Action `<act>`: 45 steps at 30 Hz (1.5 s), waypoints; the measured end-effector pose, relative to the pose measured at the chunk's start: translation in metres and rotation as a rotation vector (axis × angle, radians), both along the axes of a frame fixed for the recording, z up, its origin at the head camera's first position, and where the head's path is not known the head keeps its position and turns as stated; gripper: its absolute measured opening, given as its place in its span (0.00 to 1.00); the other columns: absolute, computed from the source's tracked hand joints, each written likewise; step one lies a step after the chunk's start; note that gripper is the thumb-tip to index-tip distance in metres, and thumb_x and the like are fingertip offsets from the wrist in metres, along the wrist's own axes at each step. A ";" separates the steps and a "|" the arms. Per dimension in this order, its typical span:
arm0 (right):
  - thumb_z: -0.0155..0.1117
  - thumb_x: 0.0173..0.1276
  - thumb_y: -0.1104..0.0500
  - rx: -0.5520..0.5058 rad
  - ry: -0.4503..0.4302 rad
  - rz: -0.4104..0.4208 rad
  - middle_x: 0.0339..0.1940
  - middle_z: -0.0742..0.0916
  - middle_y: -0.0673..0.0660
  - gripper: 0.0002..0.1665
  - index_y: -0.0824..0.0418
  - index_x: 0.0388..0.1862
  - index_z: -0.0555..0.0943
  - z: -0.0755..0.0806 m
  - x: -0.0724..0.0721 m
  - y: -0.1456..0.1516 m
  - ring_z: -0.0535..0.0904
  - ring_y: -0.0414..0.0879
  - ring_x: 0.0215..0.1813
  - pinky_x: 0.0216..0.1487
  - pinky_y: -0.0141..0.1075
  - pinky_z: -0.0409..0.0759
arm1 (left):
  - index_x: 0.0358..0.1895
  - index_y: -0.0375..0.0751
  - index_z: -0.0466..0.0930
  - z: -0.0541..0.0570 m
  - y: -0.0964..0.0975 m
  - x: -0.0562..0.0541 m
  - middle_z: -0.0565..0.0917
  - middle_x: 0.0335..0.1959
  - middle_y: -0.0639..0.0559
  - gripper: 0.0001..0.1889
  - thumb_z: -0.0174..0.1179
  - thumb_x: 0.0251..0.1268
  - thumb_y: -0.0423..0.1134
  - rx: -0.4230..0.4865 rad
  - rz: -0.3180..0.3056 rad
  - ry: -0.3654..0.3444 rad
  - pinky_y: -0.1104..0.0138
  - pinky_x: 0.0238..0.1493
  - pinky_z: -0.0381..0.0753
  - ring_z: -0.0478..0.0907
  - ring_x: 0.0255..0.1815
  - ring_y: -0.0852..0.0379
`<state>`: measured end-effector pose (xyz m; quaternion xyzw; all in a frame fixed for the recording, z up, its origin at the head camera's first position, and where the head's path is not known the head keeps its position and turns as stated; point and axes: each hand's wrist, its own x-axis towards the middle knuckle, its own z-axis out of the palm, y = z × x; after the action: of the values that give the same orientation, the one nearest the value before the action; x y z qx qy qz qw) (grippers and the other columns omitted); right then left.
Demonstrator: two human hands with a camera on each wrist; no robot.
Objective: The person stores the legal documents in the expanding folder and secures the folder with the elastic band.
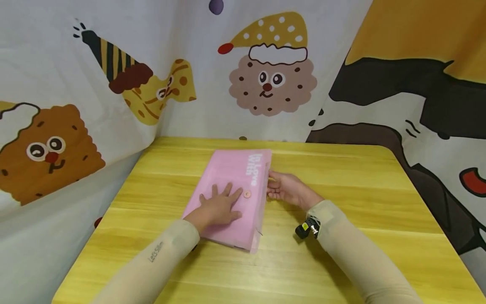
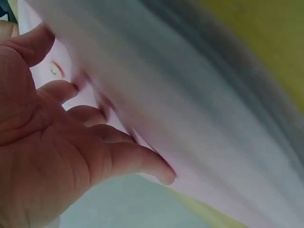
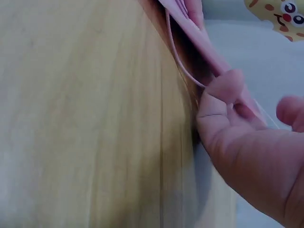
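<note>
A pink file folder (image 1: pixel 231 169) with white lettering and a small round button (image 1: pixel 247 194) lies on the table, turned at a slant. My left hand (image 1: pixel 218 207) rests on its cover with the fingers spread. In the left wrist view, the folder's thick layered side (image 2: pixel 190 95) shows next to that hand. At the folder's right edge is my right hand (image 1: pixel 290 190), its fingers curled. A thin pink elastic cord (image 3: pixel 172 42) runs from the folder to those fingers, which hold it in the right wrist view. The cord's far end is hidden.
The yellow wood-grain table (image 1: pixel 360 236) extends around the folder on all sides. A white curtain (image 1: pixel 205 118) with cartoon prints hangs behind it and along the sides. A small black camera (image 1: pixel 303 230) is strapped at the right wrist.
</note>
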<state>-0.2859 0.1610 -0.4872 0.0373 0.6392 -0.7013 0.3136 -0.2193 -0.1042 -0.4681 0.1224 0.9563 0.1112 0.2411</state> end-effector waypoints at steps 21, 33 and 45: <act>0.61 0.83 0.51 0.353 0.183 0.057 0.30 0.79 0.52 0.30 0.65 0.76 0.77 -0.004 0.023 0.010 0.71 0.41 0.29 0.30 0.31 0.73 | 0.89 0.66 0.47 -0.003 -0.006 0.001 0.39 0.91 0.53 0.45 0.59 0.75 0.65 -0.019 0.006 0.018 0.18 0.75 0.38 0.31 0.88 0.26; 0.53 0.86 0.55 0.111 0.086 0.077 0.53 0.90 0.52 0.22 0.60 0.73 0.78 -0.007 0.015 0.012 0.78 0.41 0.39 0.38 0.31 0.80 | 0.89 0.64 0.46 -0.005 -0.004 0.003 0.40 0.91 0.53 0.46 0.59 0.75 0.64 0.000 0.014 0.034 0.18 0.75 0.38 0.32 0.88 0.25; 0.62 0.80 0.61 0.144 0.189 0.071 0.36 0.89 0.49 0.19 0.65 0.66 0.80 -0.012 0.018 0.008 0.75 0.39 0.31 0.29 0.29 0.74 | 0.89 0.65 0.45 -0.005 -0.003 0.002 0.40 0.91 0.53 0.46 0.59 0.75 0.65 -0.009 0.009 0.048 0.18 0.74 0.40 0.33 0.88 0.25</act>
<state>-0.2682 0.1694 -0.4990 -0.0292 0.7155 -0.6423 0.2734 -0.2172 -0.1072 -0.4735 0.1194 0.9629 0.1050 0.2182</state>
